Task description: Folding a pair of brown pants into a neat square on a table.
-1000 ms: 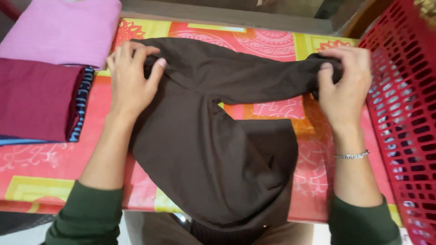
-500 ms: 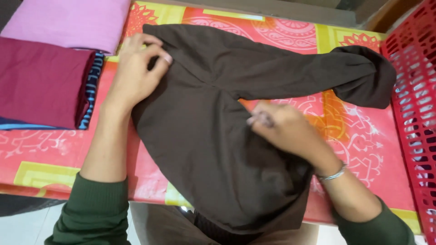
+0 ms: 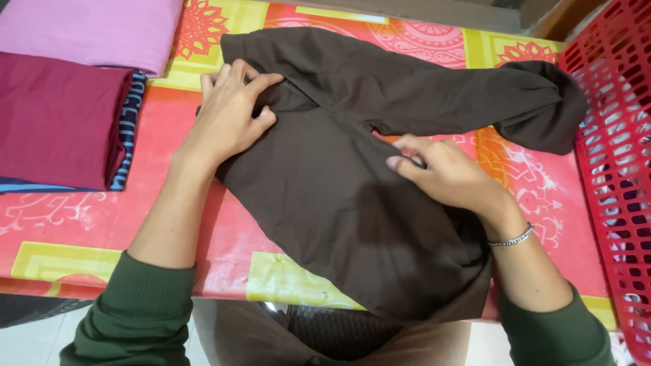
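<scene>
Right hand (image 3: 447, 177) now moved in from leg end to crotch, pinching dark brown leggings (image 3: 339, 203) spread on tabletop (image 3: 169, 224). Left hand (image 3: 230, 118) pressing waist flat, fingers open. We are smoothing creases before folding.

Table (image 3: 163, 203) in red-yellow patterned cloth — brown garment (image 3: 339, 203), folded maroon (image 3: 54, 122) and pink cloths (image 3: 88, 30)

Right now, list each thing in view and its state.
Brown garment: spread flat, hem over table edge.
Left hand: flat on garment.
Right hand: pinching garment's edge.
Pink cloth: folded.
Maroon cloth: folded, on blue cloth.
Red basket: contents hidden.
</scene>
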